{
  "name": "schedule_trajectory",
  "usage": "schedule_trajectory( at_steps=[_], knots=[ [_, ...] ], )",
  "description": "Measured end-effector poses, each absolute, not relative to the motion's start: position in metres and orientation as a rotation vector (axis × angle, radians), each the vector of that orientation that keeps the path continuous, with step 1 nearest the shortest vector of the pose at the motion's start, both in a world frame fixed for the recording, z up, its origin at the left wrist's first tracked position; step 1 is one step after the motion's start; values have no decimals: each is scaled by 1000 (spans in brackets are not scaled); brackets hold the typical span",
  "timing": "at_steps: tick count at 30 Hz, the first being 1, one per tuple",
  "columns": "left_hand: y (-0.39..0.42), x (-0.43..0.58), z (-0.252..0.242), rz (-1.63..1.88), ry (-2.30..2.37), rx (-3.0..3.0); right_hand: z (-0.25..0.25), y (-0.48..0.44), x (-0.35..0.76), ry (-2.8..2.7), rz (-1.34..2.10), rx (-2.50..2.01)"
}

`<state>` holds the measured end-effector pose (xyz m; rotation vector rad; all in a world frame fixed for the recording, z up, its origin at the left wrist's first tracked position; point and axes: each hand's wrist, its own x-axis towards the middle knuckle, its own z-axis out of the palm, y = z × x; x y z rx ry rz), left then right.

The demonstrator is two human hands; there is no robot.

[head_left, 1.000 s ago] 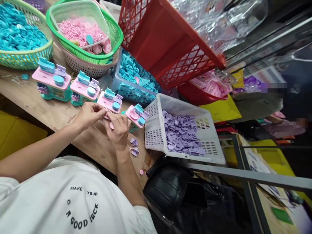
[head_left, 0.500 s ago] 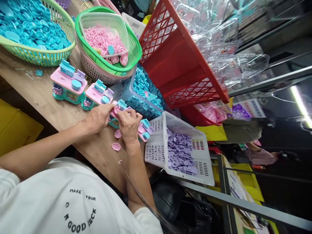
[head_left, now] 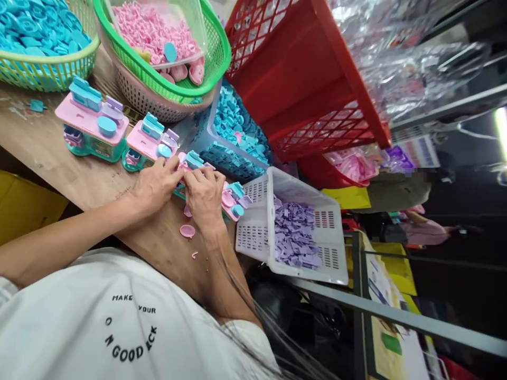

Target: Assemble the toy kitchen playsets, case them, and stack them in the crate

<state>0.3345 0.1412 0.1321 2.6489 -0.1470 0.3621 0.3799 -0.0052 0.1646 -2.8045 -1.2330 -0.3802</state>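
Four-legged detail is hidden on a row of pink-topped toy kitchens; one toy kitchen point(head_left: 194, 158) is between my hands, mostly covered by them. My left hand point(head_left: 156, 182) grips its near side, fingers bent and tips beside a small pink part point(head_left: 183, 164). From the right, my right hand point(head_left: 204, 192) has its fingers closed at that pink part, pressed against the toy's top. Two more toy kitchens point(head_left: 93, 121) stand to the left, and another toy kitchen point(head_left: 233, 200) sits just right of my right hand. Below lie a pink oval dish point(head_left: 187, 231) and a tiny pink hooked piece point(head_left: 194, 255).
A green basket point(head_left: 222, 68) holds a tub of pink pieces. Blue parts fill a yellow-green basket point(head_left: 51, 68) and a clear bin point(head_left: 241, 158). Purple pieces lie in a white crate point(head_left: 253, 243). A red crate point(head_left: 293, 89) leans overhead at the back; a person point(head_left: 423, 232) is at far right.
My right hand's fingers have closed down over the pink part, and my left fingertips have come closer to it. The whole view has shifted slightly nearer to the table.
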Motion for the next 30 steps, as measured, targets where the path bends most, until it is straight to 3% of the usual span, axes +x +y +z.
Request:
schedule_trajectory(
  at_steps=[4, 9, 15, 23, 30],
  knots=[
    [146, 338, 132, 458, -151, 2559, 169, -15, 379, -1147, -274, -2742],
    [132, 312, 130, 540, -335, 2381, 169, -91, 332, -959, -283, -2520],
    [79, 291, 112, 123, -800, 2481, 135, -167, 265, -796, 280, -2498],
    [69, 298, 110, -121, -664, 2563, 120, -150, 272, -789, 107, -2550],
    [78, 290, 113, -235, -301, 1822, 123, -119, 281, -399, -116, -2094]
  ],
)
